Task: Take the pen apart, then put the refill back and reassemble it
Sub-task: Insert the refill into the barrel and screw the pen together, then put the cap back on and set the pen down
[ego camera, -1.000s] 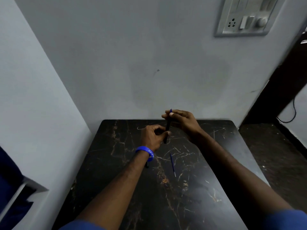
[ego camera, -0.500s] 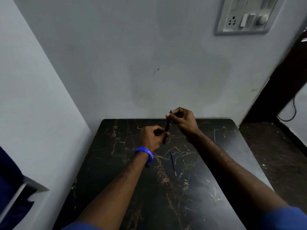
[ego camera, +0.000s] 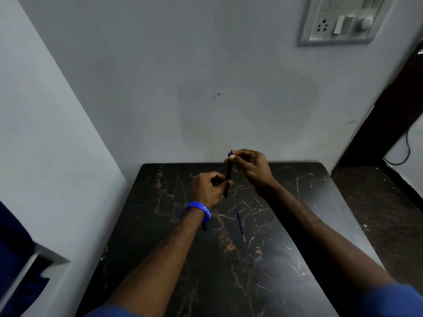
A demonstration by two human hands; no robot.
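Note:
I hold a dark pen barrel [ego camera: 228,173] nearly upright above the far part of the black marble table [ego camera: 286,259]. My left hand [ego camera: 209,187], with a blue wristband, grips its lower half. My right hand [ego camera: 250,167] pinches its top end, where a small blue tip shows. A thin blue refill [ego camera: 240,224] lies loose on the table, nearer to me than both hands. A small dark piece [ego camera: 204,227] lies on the table, partly hidden by my left wrist.
Grey walls close the table in at the far side and on the left. A switch and socket plate [ego camera: 341,21] hangs high on the right. The table's right edge drops to a dark floor [ego camera: 377,213].
My right hand has gone from lying over the pen's top to pinching it with the fingertips. The left hand and the refill have stayed where they were.

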